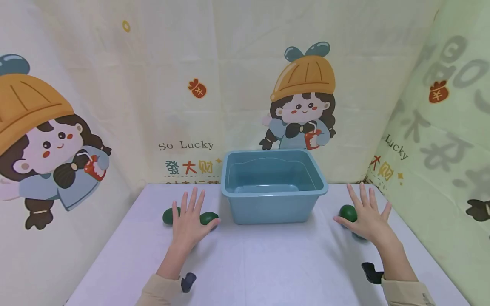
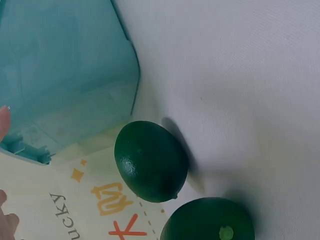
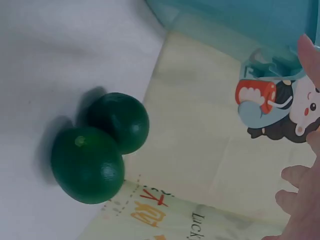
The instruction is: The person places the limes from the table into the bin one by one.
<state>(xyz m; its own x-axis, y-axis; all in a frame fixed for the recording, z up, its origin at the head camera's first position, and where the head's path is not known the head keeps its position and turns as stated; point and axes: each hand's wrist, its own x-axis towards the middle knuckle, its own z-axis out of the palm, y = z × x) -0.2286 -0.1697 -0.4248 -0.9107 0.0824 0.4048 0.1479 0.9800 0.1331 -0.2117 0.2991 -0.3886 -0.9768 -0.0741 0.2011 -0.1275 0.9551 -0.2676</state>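
My left hand [image 1: 188,225] is held above the left side of the table, fingers straight and spread. A dark green lime [image 1: 170,216] lies to its left and another lime [image 1: 208,218] by its thumb. Both limes show apart from the hand in the left wrist view, one with a pointed tip [image 2: 151,161], one with a pale stem scar [image 2: 207,222]. On the right, my right hand [image 1: 369,219] is likewise spread and holds nothing. Near its thumb is a lime [image 1: 347,212]; a second lime [image 1: 360,237] is mostly hidden below it. The right wrist view shows this pair of limes [image 3: 87,167] close together.
A blue plastic basin [image 1: 272,210] stands at the back middle of the white table [image 1: 264,263], between the hands. Behind it hangs a cream cloth [image 1: 237,106] printed with cartoon figures and lettering. More cloth closes off the left and right sides. Dark straps show at both wrists.
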